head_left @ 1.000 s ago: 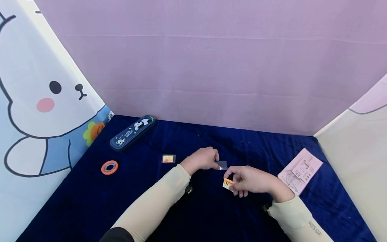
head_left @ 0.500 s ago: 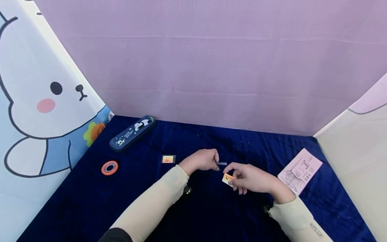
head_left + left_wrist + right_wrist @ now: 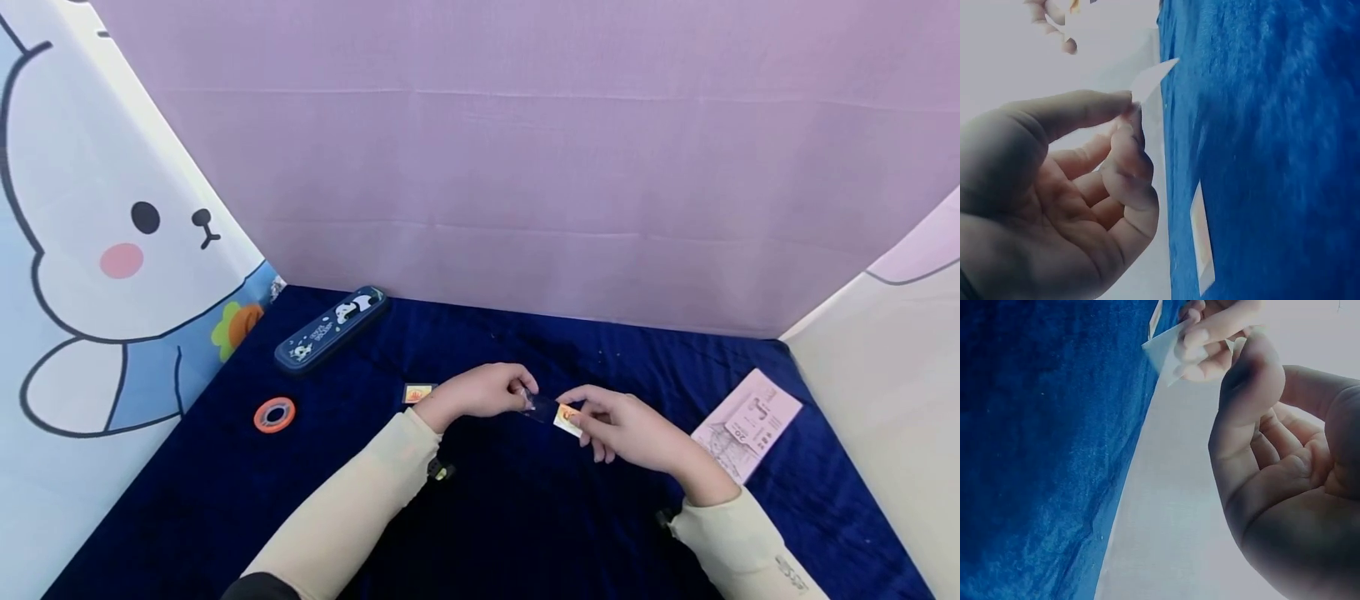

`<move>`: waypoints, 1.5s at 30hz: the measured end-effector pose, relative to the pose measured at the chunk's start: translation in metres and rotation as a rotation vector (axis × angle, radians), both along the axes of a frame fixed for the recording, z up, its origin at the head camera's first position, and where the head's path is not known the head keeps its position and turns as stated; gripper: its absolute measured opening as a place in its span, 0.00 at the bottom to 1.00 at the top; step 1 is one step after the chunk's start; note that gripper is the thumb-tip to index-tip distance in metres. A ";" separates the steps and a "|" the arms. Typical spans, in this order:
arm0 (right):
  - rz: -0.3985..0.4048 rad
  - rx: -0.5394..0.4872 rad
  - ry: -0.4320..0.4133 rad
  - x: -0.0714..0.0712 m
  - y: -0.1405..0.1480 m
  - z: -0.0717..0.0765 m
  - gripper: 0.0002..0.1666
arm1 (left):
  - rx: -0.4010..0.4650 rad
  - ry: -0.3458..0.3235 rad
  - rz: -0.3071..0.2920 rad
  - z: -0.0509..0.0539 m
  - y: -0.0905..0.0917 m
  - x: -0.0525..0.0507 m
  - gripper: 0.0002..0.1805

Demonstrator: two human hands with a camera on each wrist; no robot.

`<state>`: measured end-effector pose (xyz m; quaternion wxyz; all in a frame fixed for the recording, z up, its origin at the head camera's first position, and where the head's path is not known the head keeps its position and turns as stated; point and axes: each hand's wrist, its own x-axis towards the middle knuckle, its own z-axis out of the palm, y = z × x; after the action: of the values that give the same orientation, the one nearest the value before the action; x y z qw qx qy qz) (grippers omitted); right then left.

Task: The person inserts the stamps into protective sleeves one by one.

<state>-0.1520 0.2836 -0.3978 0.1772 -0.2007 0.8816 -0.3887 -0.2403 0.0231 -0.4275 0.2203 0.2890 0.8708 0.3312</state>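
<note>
My left hand point(image 3: 487, 392) pinches a small clear plastic sleeve point(image 3: 539, 407) between thumb and fingers; in the left wrist view the sleeve point(image 3: 1155, 78) sticks out past the fingertips. Just right of it, my right hand point(image 3: 630, 429) pinches a small yellow and white card point(image 3: 566, 419) by its right side. A narrow gap parts card and sleeve in the head view. The right wrist view shows the sleeve point(image 3: 1165, 353) in the left hand's fingers, while the right hand's own fingers point(image 3: 1250, 381) hide most of the card.
Behind my left wrist a similar sleeved card point(image 3: 417, 393) lies on the dark blue cloth point(image 3: 510, 517). Farther left are an orange ring point(image 3: 273, 414) and a blue panda case point(image 3: 330, 329). A pink booklet point(image 3: 750, 423) lies at the right.
My left hand has shifted left with the sleeve, which has changed its tilt. My right hand has moved slightly up with the card. Both grips persist.
</note>
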 end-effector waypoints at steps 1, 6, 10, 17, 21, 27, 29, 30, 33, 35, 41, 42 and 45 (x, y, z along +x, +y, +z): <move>-0.010 -0.003 0.003 0.000 0.000 0.001 0.23 | 0.007 0.000 -0.002 0.000 -0.002 -0.001 0.13; -0.077 -0.017 0.015 0.000 0.000 0.004 0.27 | 0.080 -0.069 0.021 0.001 -0.013 -0.001 0.10; -0.121 -0.022 0.051 -0.001 0.000 0.003 0.23 | 0.138 -0.110 0.039 0.003 -0.017 -0.001 0.08; -0.162 -0.071 0.083 -0.001 -0.002 0.008 0.16 | 0.186 -0.123 0.058 0.006 -0.023 -0.001 0.10; -0.165 -0.093 0.084 -0.001 -0.004 0.010 0.15 | 0.231 -0.146 0.069 0.006 -0.025 -0.001 0.11; -0.185 -0.128 0.083 -0.002 -0.007 0.012 0.13 | 0.259 -0.181 0.080 0.006 -0.025 -0.002 0.13; -0.194 -0.138 0.082 -0.003 -0.008 0.012 0.13 | 0.257 -0.195 0.093 0.006 -0.026 -0.001 0.13; -0.197 -0.143 0.080 -0.003 -0.009 0.012 0.13 | 0.256 -0.201 0.101 0.007 -0.026 -0.001 0.14; -0.201 -0.150 0.075 -0.005 -0.010 0.011 0.13 | 0.258 -0.220 0.122 0.007 -0.028 0.000 0.14; -0.200 -0.157 0.069 -0.006 -0.012 0.011 0.14 | 0.268 -0.233 0.132 0.007 -0.028 0.001 0.13; -0.192 -0.179 0.058 -0.009 -0.017 0.011 0.14 | 0.305 -0.254 0.148 0.007 -0.029 0.001 0.13; -0.192 -0.183 0.059 -0.009 -0.017 0.011 0.14 | 0.311 -0.255 0.149 0.007 -0.029 0.001 0.13; -0.193 -0.189 0.064 -0.011 -0.019 0.010 0.13 | 0.324 -0.252 0.146 0.007 -0.030 0.001 0.13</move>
<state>-0.1631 0.2647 -0.3876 0.0909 -0.1429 0.8616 -0.4784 -0.2395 -0.0072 -0.4201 0.2535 0.2129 0.7904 0.5155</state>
